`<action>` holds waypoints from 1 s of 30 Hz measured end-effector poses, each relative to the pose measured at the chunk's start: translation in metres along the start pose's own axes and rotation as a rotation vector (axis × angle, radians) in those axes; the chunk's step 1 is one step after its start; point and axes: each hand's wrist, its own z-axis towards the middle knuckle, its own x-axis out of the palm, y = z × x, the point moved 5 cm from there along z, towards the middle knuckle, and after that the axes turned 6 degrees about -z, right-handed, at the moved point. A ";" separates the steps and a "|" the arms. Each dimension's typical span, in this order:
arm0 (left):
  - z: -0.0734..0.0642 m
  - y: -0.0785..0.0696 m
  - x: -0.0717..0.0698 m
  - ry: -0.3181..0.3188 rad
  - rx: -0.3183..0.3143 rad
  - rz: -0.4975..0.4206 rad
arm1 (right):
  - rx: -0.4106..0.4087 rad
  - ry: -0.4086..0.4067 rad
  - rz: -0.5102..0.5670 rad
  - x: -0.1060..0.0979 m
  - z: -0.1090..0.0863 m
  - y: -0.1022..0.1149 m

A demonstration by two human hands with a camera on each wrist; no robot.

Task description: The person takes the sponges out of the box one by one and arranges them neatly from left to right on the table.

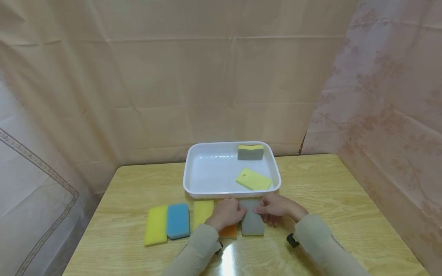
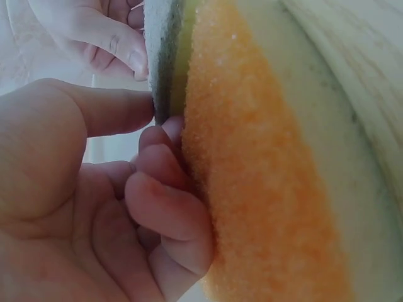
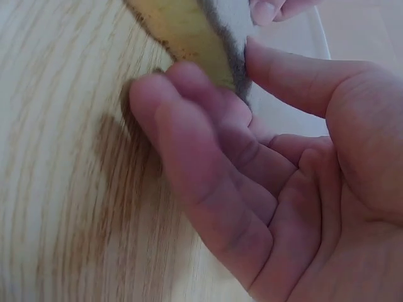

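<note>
A sponge with a grey face [image 1: 252, 220] and a yellow layer [image 3: 195, 31] lies in front of the white tray, at the right end of a row. My left hand [image 1: 226, 213] pinches its far left corner, thumb on the grey face and fingers at the underside. On the far right corner, my right hand [image 1: 276, 206] does the same with its thumb on top. In the left wrist view, an orange sponge [image 2: 252, 157] stands close beside the left fingers. The head view shows it partly hidden under the left wrist.
Farther left in the row lie a yellow sponge [image 1: 203, 211], a blue sponge [image 1: 178, 221] and another yellow sponge [image 1: 156, 226]. Behind them stands the white tray [image 1: 232, 194], holding a grey-and-yellow sponge [image 1: 250, 154] on edge and a flat yellow sponge [image 1: 253, 179]. Curtains hang around the wooden table [image 1: 310, 180].
</note>
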 end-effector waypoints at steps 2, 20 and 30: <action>0.000 0.000 0.001 0.009 -0.008 0.009 | 0.022 -0.001 0.003 0.000 0.000 0.000; 0.000 -0.010 -0.002 0.058 -0.093 0.081 | 0.059 -0.026 -0.050 0.003 -0.001 0.004; -0.002 -0.016 -0.009 0.020 -0.112 0.046 | 0.071 -0.033 -0.128 0.000 -0.003 0.007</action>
